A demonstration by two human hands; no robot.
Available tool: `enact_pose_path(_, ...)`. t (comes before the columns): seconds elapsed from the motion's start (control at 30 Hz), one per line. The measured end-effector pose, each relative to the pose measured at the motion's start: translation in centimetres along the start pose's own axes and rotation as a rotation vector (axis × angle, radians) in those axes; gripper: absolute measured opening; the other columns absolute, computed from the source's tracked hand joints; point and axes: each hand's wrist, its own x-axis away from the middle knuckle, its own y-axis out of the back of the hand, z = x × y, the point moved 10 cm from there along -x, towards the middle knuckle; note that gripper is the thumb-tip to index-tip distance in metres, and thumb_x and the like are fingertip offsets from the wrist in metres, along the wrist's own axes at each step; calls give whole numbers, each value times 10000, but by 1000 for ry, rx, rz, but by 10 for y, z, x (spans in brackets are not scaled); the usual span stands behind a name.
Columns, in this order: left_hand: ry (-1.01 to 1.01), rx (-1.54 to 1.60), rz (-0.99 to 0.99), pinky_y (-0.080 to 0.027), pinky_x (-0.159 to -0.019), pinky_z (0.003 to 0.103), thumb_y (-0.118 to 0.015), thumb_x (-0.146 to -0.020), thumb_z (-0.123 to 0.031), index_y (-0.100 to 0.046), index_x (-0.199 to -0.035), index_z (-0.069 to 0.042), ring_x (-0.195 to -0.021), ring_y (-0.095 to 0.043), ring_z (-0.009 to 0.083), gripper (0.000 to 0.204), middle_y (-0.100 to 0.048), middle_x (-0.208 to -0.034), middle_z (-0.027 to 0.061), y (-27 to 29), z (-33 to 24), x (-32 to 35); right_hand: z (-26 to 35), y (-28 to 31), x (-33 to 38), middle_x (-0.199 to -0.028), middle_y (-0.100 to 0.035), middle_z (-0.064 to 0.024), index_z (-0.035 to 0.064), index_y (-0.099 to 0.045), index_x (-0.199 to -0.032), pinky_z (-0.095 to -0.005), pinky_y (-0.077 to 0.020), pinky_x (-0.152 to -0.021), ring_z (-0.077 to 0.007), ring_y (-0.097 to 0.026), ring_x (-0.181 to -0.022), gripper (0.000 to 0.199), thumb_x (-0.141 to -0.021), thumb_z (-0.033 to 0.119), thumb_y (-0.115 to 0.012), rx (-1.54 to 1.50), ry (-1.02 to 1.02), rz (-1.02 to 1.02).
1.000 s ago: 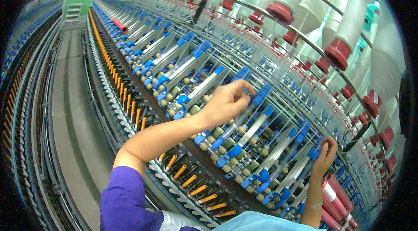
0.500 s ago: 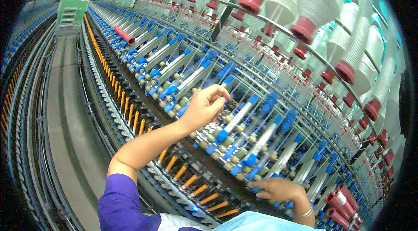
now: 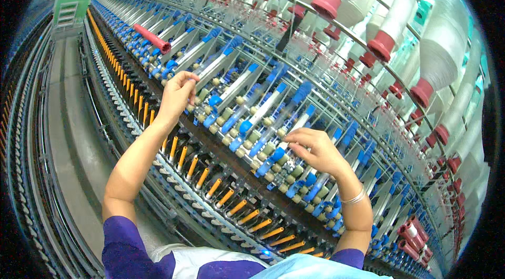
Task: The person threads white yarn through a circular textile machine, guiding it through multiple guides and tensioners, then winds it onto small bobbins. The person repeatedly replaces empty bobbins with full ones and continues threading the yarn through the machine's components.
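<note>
Left hand: fingers curled, thumb near forefinger; whether anything is pinched cannot be told. Right hand: half open, fingers loosely bent, thumb apart; contact unclear. Rollers: small, cylindrical, cream and olive, beside and below the right hand. Metal arms: straight, blue-tipped. Orange tubes: slim, in a row. White spools: ridged, tapering, overhead.
</note>
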Motion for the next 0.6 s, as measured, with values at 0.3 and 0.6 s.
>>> enact_pose_path(0.3, -219, 2, 173, -377, -504, 202, -569, -883, -171, -642, -1064, -84, -605, -524, 54, 214, -582, -732, -11, -5, -12, -158, -54, -16, -113, -1231, -576, -171, 25, -551, -1227, -368, -422, -977, -328, -546, -1153, 346, -948, 219, -487, 54, -38, -236)
enact_pose_path(0.6, -579, 461, 683, -513, -734, 294, -442, -893, -21, -229, -1480, -75, -805, -584, 122, 626, -569, -1121, 93, -74, -89, -317, -137, 22, -354, -1486, -282, -225, -13, -299, -1424, -411, -220, -1135, -367, -266, -1382, 506, -941, 83, -413, 392, -18, -958)
